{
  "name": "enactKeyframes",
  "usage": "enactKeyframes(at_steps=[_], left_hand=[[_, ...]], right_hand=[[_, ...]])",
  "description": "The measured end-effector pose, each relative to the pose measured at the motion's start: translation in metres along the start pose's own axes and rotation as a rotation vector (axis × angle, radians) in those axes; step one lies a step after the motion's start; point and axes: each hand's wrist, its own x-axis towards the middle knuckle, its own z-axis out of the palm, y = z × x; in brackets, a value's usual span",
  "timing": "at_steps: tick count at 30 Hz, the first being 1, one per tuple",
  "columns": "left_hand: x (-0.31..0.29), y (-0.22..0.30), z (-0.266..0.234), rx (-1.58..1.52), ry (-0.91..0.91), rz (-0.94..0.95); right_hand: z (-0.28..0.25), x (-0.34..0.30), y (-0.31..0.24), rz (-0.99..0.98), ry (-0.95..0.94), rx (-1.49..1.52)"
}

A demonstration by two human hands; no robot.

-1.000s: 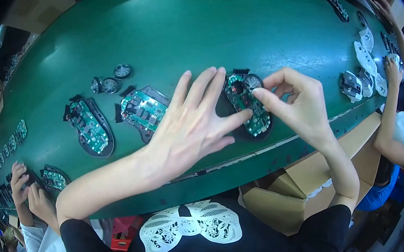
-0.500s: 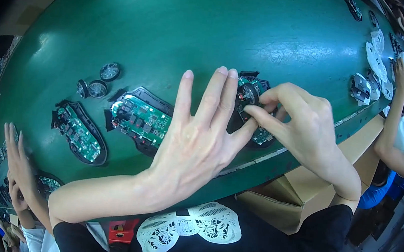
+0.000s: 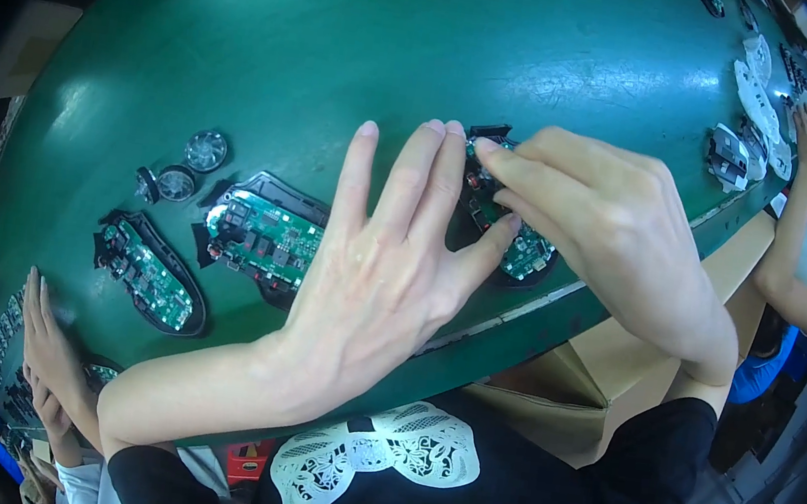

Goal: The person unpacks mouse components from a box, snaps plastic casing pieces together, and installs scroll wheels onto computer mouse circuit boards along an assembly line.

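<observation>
Under my hands lies an opened computer mouse base (image 3: pixel 528 256), a black shell with a green circuit board. My left hand (image 3: pixel 392 220) is spread, its long fingers stretched out beside the base and its thumb touching the board's edge. Over the upper part of the same base, my right hand (image 3: pixel 606 201) has its fingers drawn together, pressing at the scroll wheel's place. Whatever those fingertips hold is hidden. A second mouse base (image 3: pixel 269 236) with its board sits left of my left hand, partly covered by it. Further left is a third mouse base (image 3: pixel 151 271).
Several loose scroll wheels (image 3: pixel 176 183) lie on the green table (image 3: pixel 350 34) beyond the bases. At far right are pale shell parts (image 3: pixel 758 109) and a co-worker's arm (image 3: pixel 805 180). Another person's hand (image 3: pixel 54 345) is at left. A cardboard box (image 3: pixel 601 367) stands below the table edge.
My right hand has shifted up over the base, its fingers now covering the place where a scroll wheel showed before. My left hand stays spread beside it. The view has shifted slightly.
</observation>
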Motion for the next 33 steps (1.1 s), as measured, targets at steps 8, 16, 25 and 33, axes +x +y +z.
enactKeyframes(at_steps=[8,16,25,33], left_hand=[[0.002,-0.004,0.004,-0.019,0.011,0.024],[0.003,-0.007,0.007,-0.024,0.067,0.045],[0.004,-0.003,0.008,0.01,0.087,0.064],[0.018,-0.018,0.001,-0.048,0.03,0.206]], right_hand=[[0.0,0.001,0.001,-0.076,-0.143,-0.126],[0.026,-0.029,-0.011,-0.035,0.155,-0.242],[0.02,-0.027,-0.004,-0.103,0.126,-0.264],[0.026,-0.033,-0.005,-0.061,0.246,-0.413]])
